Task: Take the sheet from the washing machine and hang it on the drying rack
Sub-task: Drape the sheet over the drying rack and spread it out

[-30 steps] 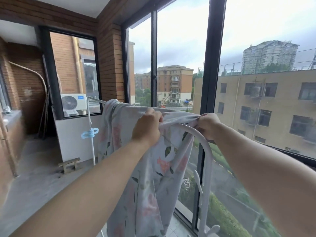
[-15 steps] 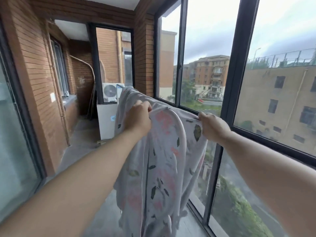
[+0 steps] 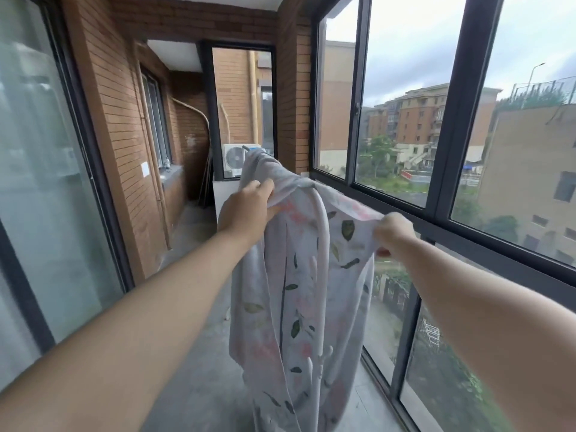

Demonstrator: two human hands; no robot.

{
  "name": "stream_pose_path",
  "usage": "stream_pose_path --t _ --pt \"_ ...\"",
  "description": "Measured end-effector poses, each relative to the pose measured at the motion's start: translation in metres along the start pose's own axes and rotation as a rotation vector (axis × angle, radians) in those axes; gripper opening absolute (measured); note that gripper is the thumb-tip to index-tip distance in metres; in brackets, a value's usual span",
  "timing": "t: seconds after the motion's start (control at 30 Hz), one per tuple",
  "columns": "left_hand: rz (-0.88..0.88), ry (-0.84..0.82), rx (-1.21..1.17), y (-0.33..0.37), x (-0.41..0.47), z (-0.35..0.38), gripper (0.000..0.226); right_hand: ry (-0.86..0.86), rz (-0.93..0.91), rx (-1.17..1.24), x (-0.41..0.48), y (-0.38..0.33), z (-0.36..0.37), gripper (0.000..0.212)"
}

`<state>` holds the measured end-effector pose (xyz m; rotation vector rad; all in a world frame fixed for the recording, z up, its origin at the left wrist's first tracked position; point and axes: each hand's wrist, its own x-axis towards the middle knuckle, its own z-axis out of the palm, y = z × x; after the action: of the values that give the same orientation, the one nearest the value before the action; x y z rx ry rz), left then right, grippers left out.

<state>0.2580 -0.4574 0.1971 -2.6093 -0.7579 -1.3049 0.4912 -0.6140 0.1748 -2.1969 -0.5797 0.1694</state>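
Glass door (image 3: 46,182) and brick wall hem the left — bare floor (image 3: 193,244) runs ahead to the air-conditioner unit (image 3: 237,157), its label unreadable. Left hand (image 3: 249,210) bunches the floral sheet (image 3: 299,307) draped over the drying rack (image 3: 322,244); right hand (image 3: 392,232) apparently pinches its edge by the window frame (image 3: 448,120).

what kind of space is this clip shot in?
Likely an enclosed apartment balcony used for laundry: brick walls, dark-framed windows overlooking other apartment blocks, an air-conditioner outdoor unit at the far end, and a floral sheet draped on a white drying rack.
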Motion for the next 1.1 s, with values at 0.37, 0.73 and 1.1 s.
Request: stream_pose_path --t 0.37,0.73,1.1 --pt "-0.319 -0.301 0.011 -0.017 -0.073 0.04 0.006 0.223 -0.545 0.113 -0.046 -0.068 0.01 0.021" --pt "-0.227 0.064 -0.132 0.035 -0.012 -0.008 0.015 0.112 -0.563 -0.224 -0.043 -0.018 0.019 0.025" --pt "-0.148 0.022 -0.134 0.049 -0.027 -0.006 0.016 -0.163 -0.143 -0.283 -0.046 0.0 0.03 0.03"
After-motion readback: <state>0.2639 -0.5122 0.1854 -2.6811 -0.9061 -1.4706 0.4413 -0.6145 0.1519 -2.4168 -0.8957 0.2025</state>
